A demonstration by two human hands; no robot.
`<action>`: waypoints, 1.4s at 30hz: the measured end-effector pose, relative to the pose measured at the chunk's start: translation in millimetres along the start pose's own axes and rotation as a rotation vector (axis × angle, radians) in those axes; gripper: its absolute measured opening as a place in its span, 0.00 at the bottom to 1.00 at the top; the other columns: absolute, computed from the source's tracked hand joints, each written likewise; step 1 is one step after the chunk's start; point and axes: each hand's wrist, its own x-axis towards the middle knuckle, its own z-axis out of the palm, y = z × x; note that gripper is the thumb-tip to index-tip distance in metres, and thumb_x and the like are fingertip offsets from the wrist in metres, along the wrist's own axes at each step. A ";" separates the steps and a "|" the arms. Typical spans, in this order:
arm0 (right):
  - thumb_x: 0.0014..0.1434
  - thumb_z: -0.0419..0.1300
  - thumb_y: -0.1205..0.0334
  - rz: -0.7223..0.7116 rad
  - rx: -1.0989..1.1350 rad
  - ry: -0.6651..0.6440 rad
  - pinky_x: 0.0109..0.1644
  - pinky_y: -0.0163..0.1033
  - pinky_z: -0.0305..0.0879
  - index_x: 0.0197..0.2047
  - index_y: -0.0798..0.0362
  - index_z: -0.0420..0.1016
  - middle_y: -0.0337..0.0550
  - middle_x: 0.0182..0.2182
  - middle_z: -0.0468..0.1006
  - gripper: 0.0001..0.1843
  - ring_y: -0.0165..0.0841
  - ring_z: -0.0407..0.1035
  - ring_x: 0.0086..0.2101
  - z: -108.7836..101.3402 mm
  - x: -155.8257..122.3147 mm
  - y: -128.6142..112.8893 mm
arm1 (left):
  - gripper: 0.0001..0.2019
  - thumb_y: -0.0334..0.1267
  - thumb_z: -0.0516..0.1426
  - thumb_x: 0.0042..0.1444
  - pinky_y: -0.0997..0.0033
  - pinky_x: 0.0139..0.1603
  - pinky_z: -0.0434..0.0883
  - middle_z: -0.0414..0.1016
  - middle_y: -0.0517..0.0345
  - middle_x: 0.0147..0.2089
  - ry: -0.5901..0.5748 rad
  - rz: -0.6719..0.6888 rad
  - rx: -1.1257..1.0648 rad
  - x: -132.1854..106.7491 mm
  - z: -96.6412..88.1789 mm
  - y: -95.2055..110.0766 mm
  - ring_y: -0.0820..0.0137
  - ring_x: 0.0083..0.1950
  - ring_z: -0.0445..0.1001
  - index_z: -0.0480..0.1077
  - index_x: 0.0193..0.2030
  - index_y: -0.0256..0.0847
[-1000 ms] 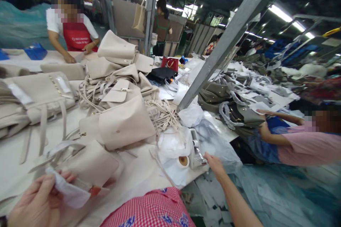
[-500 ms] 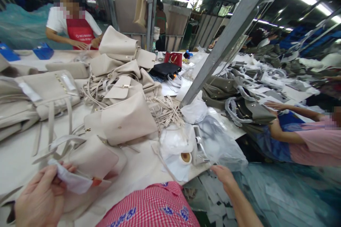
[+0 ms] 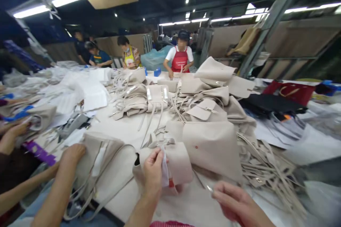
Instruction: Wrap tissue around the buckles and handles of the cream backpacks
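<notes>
My left hand point(image 3: 152, 170) pinches a strip of white wrapping point(image 3: 164, 166) at the top of a beige handbag point(image 3: 181, 165) on the table. A small orange-red patch point(image 3: 171, 182) shows below the wrapping. To the right of this bag, my right hand point(image 3: 236, 197) is closed, thumb against fingers, on a small, shiny, pale piece point(image 3: 210, 188) that looks like clear tape. It is apart from the bag. Just behind lies a larger beige bag point(image 3: 210, 149) with its flap towards me.
Beige bags point(image 3: 201, 85) are heaped across the table, with a pile of loose straps point(image 3: 266, 173) at right. At left a co-worker's hand point(image 3: 74, 152) rests on another beige bag point(image 3: 89, 165). A black bag point(image 3: 274, 103) lies at the back right; co-workers stand opposite.
The view has swung left. My right hand has come from beside the tape dispenser at the table edge towards the bag, now with the pale piece. My left hand keeps the wrapping.
</notes>
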 end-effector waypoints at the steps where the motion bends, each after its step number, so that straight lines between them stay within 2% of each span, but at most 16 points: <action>1: 0.51 0.64 0.48 -0.031 -0.035 -0.079 0.24 0.33 0.49 0.23 0.54 0.71 0.31 0.16 0.60 0.18 0.24 0.53 0.20 13.1 10.4 -20.8 | 0.13 0.42 0.65 0.42 0.77 0.25 0.67 0.75 0.62 0.24 -0.007 0.016 0.006 -3.6 -0.9 0.3 0.73 0.25 0.71 0.78 0.34 0.37; 4: 0.49 0.62 0.49 -0.097 -0.152 -0.247 0.24 0.33 0.46 0.21 0.54 0.67 0.31 0.15 0.59 0.18 0.24 0.50 0.20 54.7 39.3 -67.7 | 0.09 0.41 0.63 0.45 0.76 0.29 0.68 0.75 0.61 0.25 -0.056 0.080 0.005 -11.0 -3.8 0.4 0.72 0.27 0.71 0.77 0.31 0.37; 6: 0.47 0.62 0.50 -0.133 -0.225 -0.272 0.24 0.33 0.47 0.20 0.53 0.65 0.31 0.16 0.60 0.17 0.25 0.52 0.20 76.5 59.2 -78.5 | 0.08 0.39 0.62 0.46 0.74 0.34 0.69 0.77 0.59 0.28 -0.075 0.142 -0.007 -12.0 -5.5 -1.5 0.70 0.31 0.73 0.77 0.31 0.37; 8: 0.45 0.61 0.51 -0.175 -0.308 -0.236 0.24 0.33 0.49 0.18 0.53 0.64 0.32 0.16 0.61 0.16 0.26 0.54 0.21 88.7 78.1 -75.0 | 0.08 0.38 0.61 0.47 0.73 0.38 0.69 0.78 0.57 0.30 -0.085 0.186 -0.021 -11.3 -6.7 -4.3 0.68 0.34 0.73 0.78 0.32 0.37; 13: 0.45 0.57 0.56 -0.257 -0.539 -0.088 0.24 0.34 0.48 0.16 0.52 0.64 0.33 0.14 0.62 0.12 0.27 0.54 0.20 90.3 105.3 -50.9 | 0.07 0.37 0.59 0.50 0.71 0.40 0.70 0.77 0.55 0.31 -0.088 0.209 0.013 -12.4 -7.8 -10.2 0.67 0.35 0.73 0.76 0.31 0.36; 17: 0.46 0.57 0.55 -0.237 -0.521 -0.082 0.24 0.34 0.48 0.16 0.52 0.63 0.33 0.13 0.62 0.14 0.27 0.55 0.19 89.1 107.1 -47.6 | 0.12 0.37 0.59 0.53 0.74 0.34 0.69 0.73 0.60 0.29 -0.058 0.235 -0.002 -17.6 -9.1 -14.5 0.71 0.31 0.72 0.71 0.45 0.39; 20: 0.45 0.58 0.54 -0.212 -0.476 -0.091 0.24 0.34 0.48 0.16 0.51 0.61 0.32 0.14 0.60 0.15 0.26 0.53 0.20 90.5 107.2 -49.6 | 0.17 0.37 0.58 0.56 0.75 0.34 0.70 0.73 0.61 0.30 -0.045 0.346 0.050 -21.1 -14.1 -16.6 0.72 0.30 0.72 0.66 0.53 0.42; 22: 0.44 0.59 0.53 -0.216 -0.464 -0.103 0.24 0.34 0.48 0.16 0.51 0.61 0.31 0.14 0.59 0.15 0.26 0.52 0.20 90.5 108.7 -49.2 | 0.15 0.37 0.57 0.57 0.72 0.40 0.71 0.76 0.57 0.35 -0.064 0.448 0.136 -22.0 -19.0 -14.9 0.69 0.36 0.75 0.70 0.51 0.43; 25: 0.45 0.60 0.50 -0.221 -0.458 -0.131 0.24 0.35 0.47 0.17 0.51 0.60 0.31 0.15 0.57 0.17 0.26 0.51 0.20 88.5 111.9 -45.4 | 0.09 0.35 0.56 0.57 0.69 0.48 0.70 0.79 0.53 0.40 -0.110 0.562 0.256 -21.7 -24.5 -8.0 0.65 0.43 0.76 0.77 0.42 0.43; 27: 0.45 0.60 0.48 -0.210 -0.457 -0.145 0.24 0.35 0.47 0.17 0.52 0.61 0.32 0.15 0.58 0.18 0.26 0.51 0.20 86.9 113.0 -42.4 | 0.08 0.35 0.57 0.55 0.68 0.48 0.70 0.80 0.52 0.39 -0.106 0.519 0.256 -20.9 -25.1 -2.9 0.64 0.44 0.76 0.78 0.39 0.42; 30: 0.45 0.61 0.48 -0.159 -0.430 -0.150 0.24 0.34 0.46 0.18 0.53 0.64 0.32 0.15 0.59 0.18 0.25 0.51 0.20 86.8 110.6 -41.3 | 0.08 0.37 0.61 0.49 0.71 0.36 0.73 0.80 0.52 0.34 -0.063 0.211 0.082 -18.7 -22.0 2.4 0.66 0.34 0.76 0.78 0.36 0.38; 32: 0.45 0.61 0.48 -0.097 -0.365 -0.145 0.23 0.33 0.44 0.18 0.54 0.65 0.32 0.15 0.60 0.18 0.24 0.51 0.19 89.0 106.1 -43.4 | 0.10 0.38 0.63 0.44 0.76 0.26 0.69 0.78 0.55 0.28 -0.061 -0.010 -0.084 -17.0 -19.2 4.4 0.72 0.24 0.72 0.77 0.34 0.36; 34: 0.46 0.62 0.48 -0.028 -0.250 -0.164 0.22 0.32 0.43 0.19 0.54 0.66 0.32 0.14 0.60 0.19 0.23 0.50 0.18 92.4 100.9 -46.1 | 0.12 0.38 0.65 0.41 0.79 0.21 0.65 0.76 0.58 0.23 -0.084 -0.133 -0.211 -16.0 -17.3 5.9 0.76 0.20 0.68 0.76 0.33 0.35; 37: 0.45 0.64 0.47 0.008 -0.107 -0.173 0.21 0.31 0.42 0.25 0.55 0.70 0.30 0.13 0.61 0.18 0.22 0.50 0.16 97.0 96.6 -45.8 | 0.13 0.37 0.66 0.37 0.80 0.21 0.64 0.75 0.59 0.22 -0.090 -0.167 -0.287 -16.4 -16.3 7.7 0.77 0.19 0.67 0.76 0.32 0.34; 40: 0.40 0.67 0.49 -0.053 -0.085 -0.038 0.20 0.31 0.46 0.36 0.54 0.72 0.28 0.13 0.64 0.23 0.25 0.53 0.16 97.6 97.7 -37.5 | 0.12 0.37 0.66 0.38 0.80 0.21 0.64 0.74 0.60 0.22 -0.060 -0.142 -0.264 -18.7 -16.1 9.6 0.77 0.19 0.67 0.76 0.32 0.35; 42: 0.39 0.68 0.49 -0.124 -0.099 0.036 0.22 0.33 0.50 0.33 0.53 0.72 0.31 0.15 0.67 0.20 0.27 0.57 0.18 96.6 98.4 -31.1 | 0.11 0.37 0.65 0.39 0.79 0.22 0.65 0.74 0.61 0.23 -0.039 -0.102 -0.230 -20.5 -16.1 10.6 0.77 0.20 0.68 0.76 0.31 0.36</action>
